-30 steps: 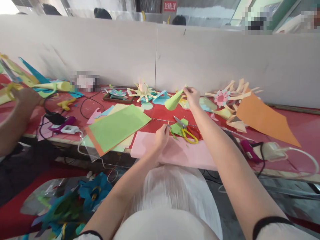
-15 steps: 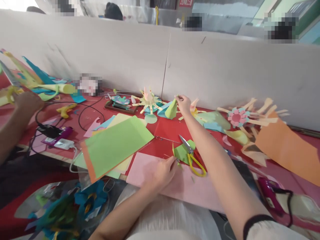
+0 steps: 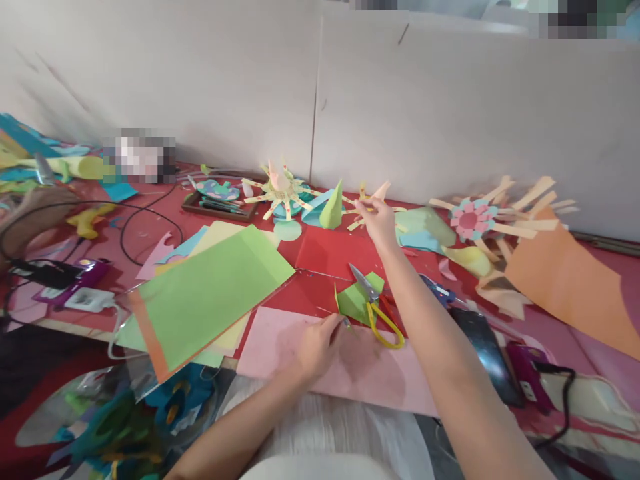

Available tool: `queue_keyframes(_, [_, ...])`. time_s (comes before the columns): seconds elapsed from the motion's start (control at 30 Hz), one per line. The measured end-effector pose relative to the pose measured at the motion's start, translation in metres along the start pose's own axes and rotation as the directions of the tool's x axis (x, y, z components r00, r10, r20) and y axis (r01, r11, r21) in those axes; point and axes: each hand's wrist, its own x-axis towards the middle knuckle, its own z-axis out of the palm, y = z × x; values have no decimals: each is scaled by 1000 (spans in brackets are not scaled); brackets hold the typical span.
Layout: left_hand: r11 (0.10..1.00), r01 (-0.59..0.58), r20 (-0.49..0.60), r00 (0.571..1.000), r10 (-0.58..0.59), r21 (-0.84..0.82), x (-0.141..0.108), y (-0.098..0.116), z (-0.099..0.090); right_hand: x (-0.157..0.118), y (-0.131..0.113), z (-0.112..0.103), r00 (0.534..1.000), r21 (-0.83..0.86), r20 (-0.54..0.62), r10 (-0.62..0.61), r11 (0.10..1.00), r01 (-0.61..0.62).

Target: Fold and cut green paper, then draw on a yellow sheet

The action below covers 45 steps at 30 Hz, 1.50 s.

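Note:
A green paper cone [image 3: 332,209] stands upright at the back of the red table, beside a folded blue paper [image 3: 317,211]. Just right of the cone, my right hand [image 3: 379,219] hovers with thumb and fingers apart, holding nothing. My left hand [image 3: 319,343] rests over a pink sheet [image 3: 280,340], its thumb and fingertips pressed together; what they hold, if anything, is too small to make out. Ahead of that hand lie green paper scraps [image 3: 355,301], with yellow-handled scissors [image 3: 373,293] across them.
Large green sheets [image 3: 215,293] lie at left. Paper-strip flowers [image 3: 286,190] sit along the white partition [image 3: 200,87], another flower [image 3: 470,219] and an orange sheet [image 3: 565,273] at right. A phone [image 3: 487,353] lies by my right forearm. Another person's hand [image 3: 37,217] works at far left.
My right hand has let go of the green cone's tip and moved slightly away to the right. The cone now stands on its own. The camera has tilted down; my left hand keeps its pinch.

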Motion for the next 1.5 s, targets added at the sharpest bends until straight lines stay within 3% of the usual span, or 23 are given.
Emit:
queue_keyframes(0.1, [998, 48, 12, 999, -47, -35, 2, 3, 0, -48, -13, -31, 992, -17, 110, 56, 998, -55])
queue_keyframes(0.17, [993, 105, -5, 994, -105, -47, 5, 6, -1, -84, -16, -47, 987, -113, 140, 75, 992, -59])
queue_keyframes(0.3, [979, 169, 13, 986, -169, -113, 12, 6, -10, -151, -3, -62, 982, -349, 141, 125, 935, -69])
queue_keyframes(0.5, [975, 214, 13, 977, -213, -68, 33, -1, -32, -202, 24, -74, 995, -435, 63, 73, 900, -38])
queue_keyframes(0.67, [952, 268, 136, 948, -288, 151, 54, 11, -35, -208, 23, -98, 999, -572, 20, 33, 820, -15])
queue_keyframes(0.73, [928, 252, 184, 933, -308, 275, 61, 16, -31, -204, 23, -110, 997, -658, -69, 36, 750, -72])
queue_keyframes(0.87, [900, 201, 186, 939, -290, 386, 65, 16, -22, -192, 25, -136, 961, -832, -277, 20, 495, -250])
queue_keyframes(0.93, [902, 197, 175, 944, -281, 385, 65, 12, -20, -187, 28, -145, 956, -888, -294, 15, 365, -279])
queue_keyframes(1.0, [909, 201, 181, 942, -281, 366, 64, 9, -20, -183, 34, -151, 960, -914, -270, 72, 294, -279])
queue_keyframes(1.07, [912, 212, 190, 938, -291, 350, 64, 8, -21, -180, 41, -153, 954, -918, -244, 175, 275, -286])
queue_keyframes(1.23, [911, 230, 199, 930, -310, 343, 64, 11, -23, -173, 60, -151, 880, -891, -271, 390, 244, -382])
queue_keyframes(1.4, [919, 203, 198, 940, -280, 337, 62, 7, -21, -167, 59, -151, 903, -820, -305, 301, 400, -410])
queue_keyframes(1.5, [924, 193, 192, 945, -265, 330, 61, 4, -19, -156, 53, -154, 889, -778, -364, 278, 433, -454])
